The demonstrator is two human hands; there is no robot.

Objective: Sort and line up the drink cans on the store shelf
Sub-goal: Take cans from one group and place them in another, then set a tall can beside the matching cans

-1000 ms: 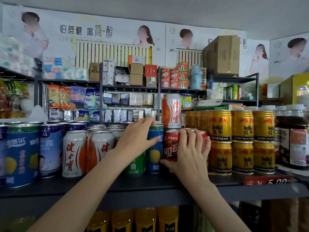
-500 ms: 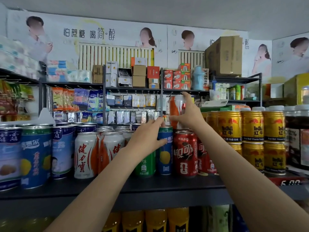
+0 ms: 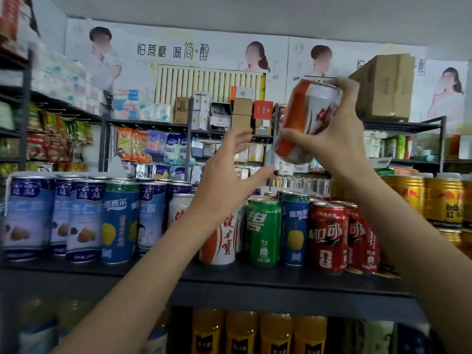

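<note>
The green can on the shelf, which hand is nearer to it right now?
Left. The left hand hovers open just above and left of the green can. The right hand is higher up and to the right, holding an orange can in the air.

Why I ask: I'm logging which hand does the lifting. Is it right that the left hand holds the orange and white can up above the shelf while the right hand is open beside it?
Not quite: the hands are swapped. In the head view the right hand grips the orange and white can above the shelf, tilted, while the left hand is open beside it.
</note>
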